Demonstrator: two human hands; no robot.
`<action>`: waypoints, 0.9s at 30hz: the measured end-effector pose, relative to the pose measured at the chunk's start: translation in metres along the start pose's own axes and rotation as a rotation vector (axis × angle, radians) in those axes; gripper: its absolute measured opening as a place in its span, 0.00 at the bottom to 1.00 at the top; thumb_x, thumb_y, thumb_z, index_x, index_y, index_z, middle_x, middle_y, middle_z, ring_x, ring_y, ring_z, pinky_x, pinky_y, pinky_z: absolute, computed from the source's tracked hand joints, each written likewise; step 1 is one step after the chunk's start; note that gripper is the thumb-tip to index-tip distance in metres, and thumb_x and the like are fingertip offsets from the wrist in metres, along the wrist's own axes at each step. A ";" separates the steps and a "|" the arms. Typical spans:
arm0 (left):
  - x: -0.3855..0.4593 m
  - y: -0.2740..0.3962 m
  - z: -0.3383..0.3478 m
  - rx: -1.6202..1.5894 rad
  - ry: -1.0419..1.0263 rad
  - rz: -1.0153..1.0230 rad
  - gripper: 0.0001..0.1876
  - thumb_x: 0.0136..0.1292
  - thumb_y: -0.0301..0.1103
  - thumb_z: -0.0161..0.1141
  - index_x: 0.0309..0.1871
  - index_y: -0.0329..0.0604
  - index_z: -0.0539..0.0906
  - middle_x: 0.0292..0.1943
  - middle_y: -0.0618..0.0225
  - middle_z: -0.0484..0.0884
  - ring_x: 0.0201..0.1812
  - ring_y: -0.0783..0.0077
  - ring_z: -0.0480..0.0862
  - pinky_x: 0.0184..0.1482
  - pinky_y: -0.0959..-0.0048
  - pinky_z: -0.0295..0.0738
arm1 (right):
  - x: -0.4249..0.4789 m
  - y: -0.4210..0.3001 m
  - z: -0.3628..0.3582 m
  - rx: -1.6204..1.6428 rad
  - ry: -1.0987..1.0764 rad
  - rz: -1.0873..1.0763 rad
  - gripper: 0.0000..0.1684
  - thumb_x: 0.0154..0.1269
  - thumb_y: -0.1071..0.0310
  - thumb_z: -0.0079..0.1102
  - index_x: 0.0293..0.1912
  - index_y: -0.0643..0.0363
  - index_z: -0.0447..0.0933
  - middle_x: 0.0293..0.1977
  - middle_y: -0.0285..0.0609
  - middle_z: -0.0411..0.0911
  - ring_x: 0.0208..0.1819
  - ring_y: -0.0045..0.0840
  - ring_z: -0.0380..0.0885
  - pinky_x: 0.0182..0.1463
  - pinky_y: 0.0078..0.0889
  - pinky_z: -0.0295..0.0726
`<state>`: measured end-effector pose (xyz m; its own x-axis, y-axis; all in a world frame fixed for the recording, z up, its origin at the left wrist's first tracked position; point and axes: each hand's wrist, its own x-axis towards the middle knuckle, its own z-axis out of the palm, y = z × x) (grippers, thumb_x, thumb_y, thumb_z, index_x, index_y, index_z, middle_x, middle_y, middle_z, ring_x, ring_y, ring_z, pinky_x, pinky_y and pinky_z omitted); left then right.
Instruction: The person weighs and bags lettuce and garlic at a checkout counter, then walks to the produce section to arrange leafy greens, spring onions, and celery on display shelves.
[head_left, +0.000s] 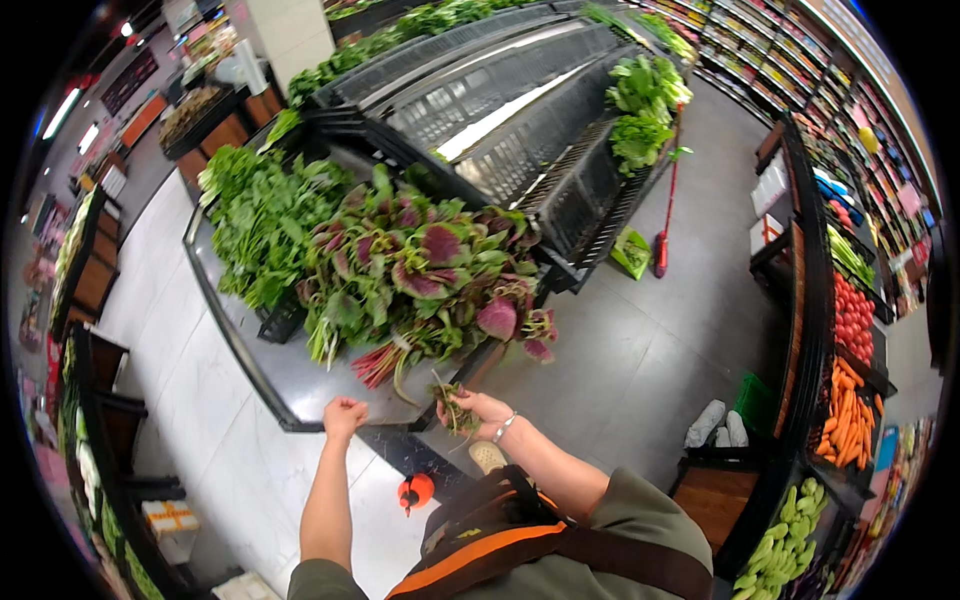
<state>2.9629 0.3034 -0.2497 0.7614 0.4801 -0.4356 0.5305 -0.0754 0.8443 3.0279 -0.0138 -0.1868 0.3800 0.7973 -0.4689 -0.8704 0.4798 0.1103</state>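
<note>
My right hand (480, 412) holds a small tangle of wilted greens (457, 412) just past the near edge of the metal display counter (330, 397). My left hand (345, 417) is held with curled fingers over the counter's near edge; whether anything is pinched in it cannot be made out. Beyond both hands lies a heap of red amaranth (427, 262), with a bunch's pink stems (377, 364) pointing towards me. Leafy green bunches (270, 225) are piled to its left, partly over a black crate (283, 319).
Black slatted display racks (510, 112) rise behind the heap, with lettuce (641, 112) at their right end. A green dustpan (631, 253) and a red-handled broom (661, 251) are on the floor. An orange spray bottle (415, 491) stands near my feet. Carrots (851, 416) fill a right-hand stand.
</note>
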 end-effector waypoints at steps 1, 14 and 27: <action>-0.018 0.010 -0.004 -0.099 -0.031 -0.018 0.09 0.58 0.25 0.65 0.35 0.36 0.74 0.26 0.64 0.81 0.25 0.74 0.82 0.27 0.80 0.78 | 0.010 0.007 -0.003 0.015 -0.033 0.011 0.12 0.69 0.77 0.51 0.51 0.59 0.70 0.48 0.45 0.74 0.48 0.34 0.76 0.50 0.39 0.81; -0.350 -0.169 -0.289 -0.804 0.484 -0.222 0.08 0.61 0.23 0.61 0.37 0.36 0.71 0.34 0.62 0.77 0.38 0.67 0.82 0.45 0.71 0.82 | 0.181 0.299 0.056 -0.087 -0.123 0.422 0.10 0.68 0.78 0.50 0.48 0.58 0.72 0.46 0.45 0.74 0.48 0.34 0.76 0.50 0.39 0.80; -0.500 -0.311 -0.481 -1.045 0.769 -0.255 0.08 0.63 0.25 0.61 0.40 0.42 0.71 0.37 0.65 0.77 0.42 0.69 0.80 0.42 0.76 0.78 | 0.279 0.570 0.101 0.018 -0.018 0.502 0.10 0.69 0.78 0.50 0.48 0.59 0.66 0.48 0.49 0.72 0.49 0.37 0.75 0.52 0.44 0.79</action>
<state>2.2378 0.5070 -0.1440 0.0958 0.7764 -0.6229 -0.1728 0.6292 0.7578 2.6696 0.5189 -0.1657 -0.0791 0.9376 -0.3386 -0.9419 0.0409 0.3335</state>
